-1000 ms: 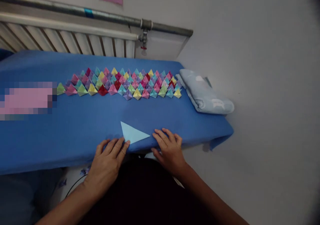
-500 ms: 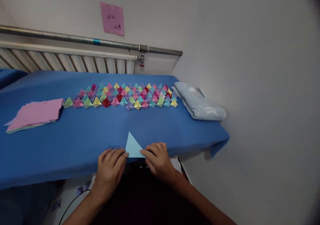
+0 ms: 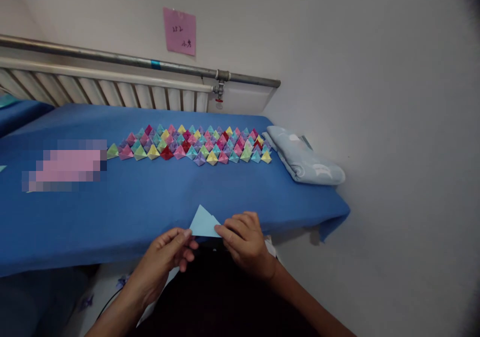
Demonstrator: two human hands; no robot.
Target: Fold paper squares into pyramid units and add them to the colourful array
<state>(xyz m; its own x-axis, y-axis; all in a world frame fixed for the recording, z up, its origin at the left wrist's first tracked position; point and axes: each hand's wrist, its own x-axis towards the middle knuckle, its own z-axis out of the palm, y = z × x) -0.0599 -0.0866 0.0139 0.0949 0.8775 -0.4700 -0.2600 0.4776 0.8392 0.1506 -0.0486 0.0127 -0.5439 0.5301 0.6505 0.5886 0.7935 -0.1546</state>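
Held in both hands at the near edge of the bench (image 3: pixel 142 197): a light blue paper (image 3: pixel 203 223), folded to a pointy shape. Tip turned away from the body, long flat side turned near, with a small step in the slope on the right. Hard to tell if touching the bench.

At the left corner of the paper, the left hand (image 3: pixel 165 252): grip closed in a pinch, thumb on top, other fingers curled loosely below. At the right corner of the paper, the right hand (image 3: pixel 245 242): grip closed too, thumb and fingers pinching the paper.

Beyond the paper, in close rows on blue cloth: lots of little folded shapes (image 3: pixel 212 158), pink, yellow, green, red, purple and blue. Far to the left of the paper, a pink patch (image 3: pixel 71 166), too blurry to tell more. Beyond and to the right of the paper, a folded blanket (image 3: pixel 311 162), pale blue with white bits. Farthest beyond the paper, a white heater (image 3: pixel 123 94), a metal pipe (image 3: pixel 112 57) and a pink note (image 3: pixel 180 31) with dark writing, stuck on the wall.
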